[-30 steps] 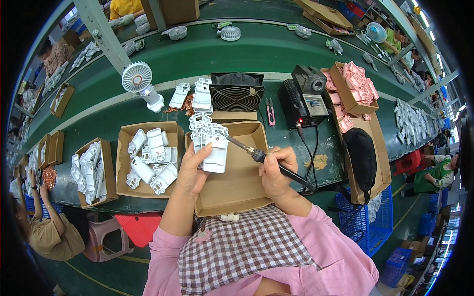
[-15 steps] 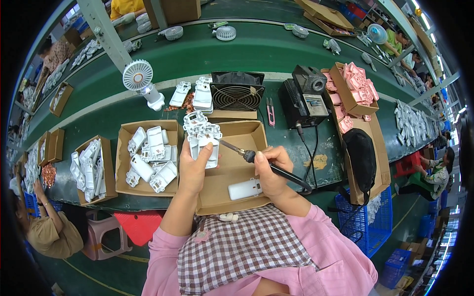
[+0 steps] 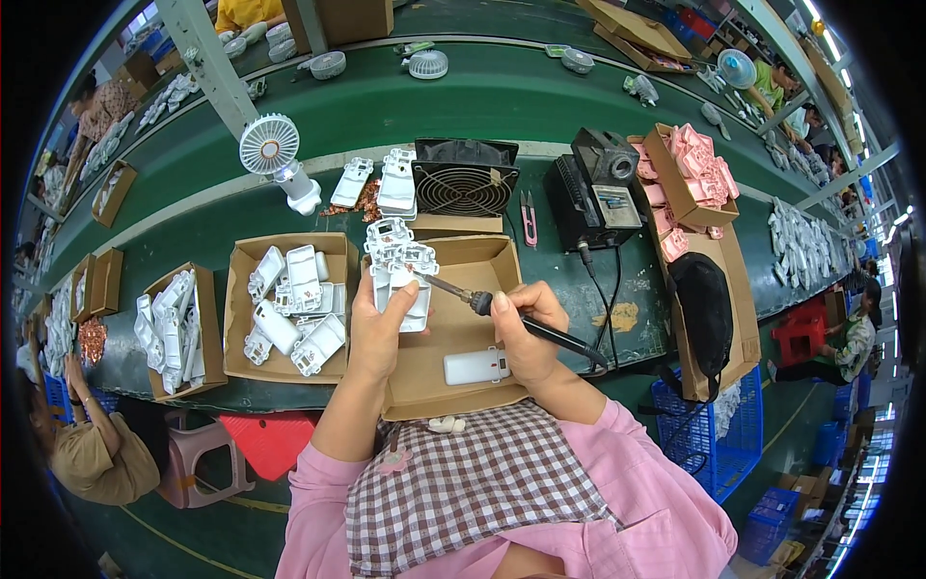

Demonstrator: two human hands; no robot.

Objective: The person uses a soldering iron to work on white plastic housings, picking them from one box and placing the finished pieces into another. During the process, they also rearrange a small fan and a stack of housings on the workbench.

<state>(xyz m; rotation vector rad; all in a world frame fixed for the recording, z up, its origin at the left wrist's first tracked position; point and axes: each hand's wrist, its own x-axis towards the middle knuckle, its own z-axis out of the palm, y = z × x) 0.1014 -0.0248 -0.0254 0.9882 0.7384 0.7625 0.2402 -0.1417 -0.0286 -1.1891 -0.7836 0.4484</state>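
Note:
My left hand (image 3: 379, 323) is closed around white plastic housings (image 3: 403, 259), held up over the near end of an open cardboard box (image 3: 463, 241). In my right hand (image 3: 529, 333) is a soldering iron (image 3: 555, 333), gripped by its dark handle like a pen. Its metal tip points left and meets the held housing near my left thumb; whether it touches cannot be made out. One white housing (image 3: 475, 367) lies in the box beneath my right hand. A second box (image 3: 236, 338) at the left holds several white housings (image 3: 301, 289).
Behind the box stands a black fan (image 3: 465, 183). Right of it are pink-handled snips (image 3: 529, 220) and a black soldering station (image 3: 593, 193) with its cable. Pink housings (image 3: 699, 164) fill a carton at the right. A white handheld fan (image 3: 272, 150) stands back left. Co-workers sit at both sides.
My hands stay almost in place, with the iron's tip still at the housing. On the far belt, the fan parts have shifted slightly left.

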